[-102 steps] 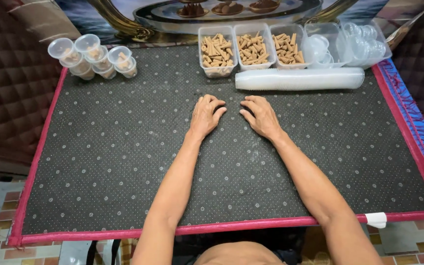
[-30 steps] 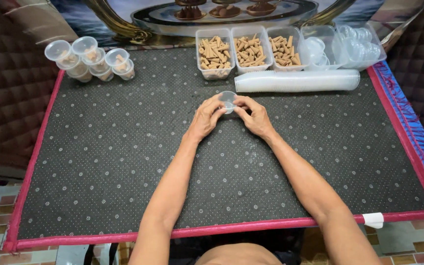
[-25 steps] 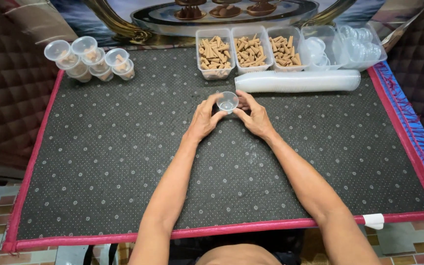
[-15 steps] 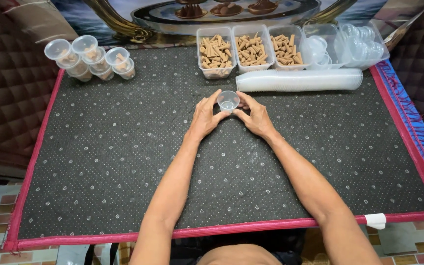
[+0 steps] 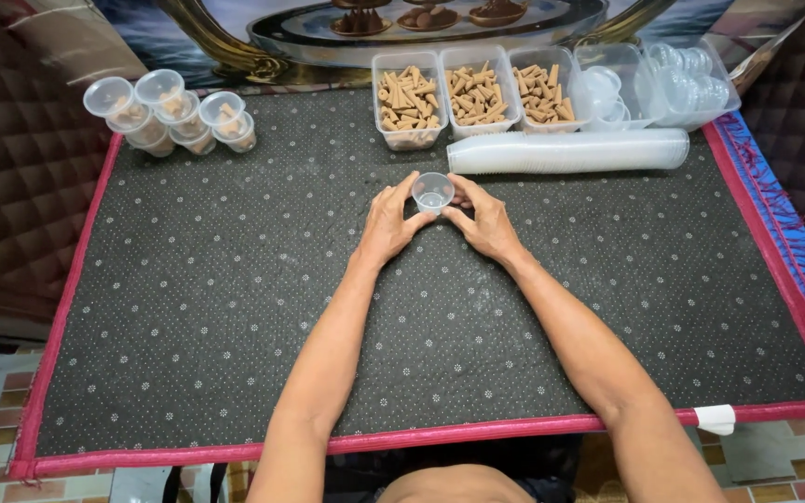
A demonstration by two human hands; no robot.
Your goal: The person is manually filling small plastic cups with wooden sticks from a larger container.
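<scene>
Your fingers hide the small clear cup's [image 5: 432, 193] base. The top edge cuts off the brown dishes [image 5: 421, 16] at the far side.

Packaging only; no labels, signs or screens appear. Five clear rectangular tubs stand in a row along the far edge of the surface: three tubs [image 5: 475, 93] hold tan cones, two tubs [image 5: 691, 79] at the right end hold clear lids. A long sleeve of stacked clear cups [image 5: 567, 151] lies on its side just before them. At far left, a cluster of small lidded round cups [image 5: 171, 112]. One small clear cup [image 5: 432, 191] stands open at centre.
</scene>
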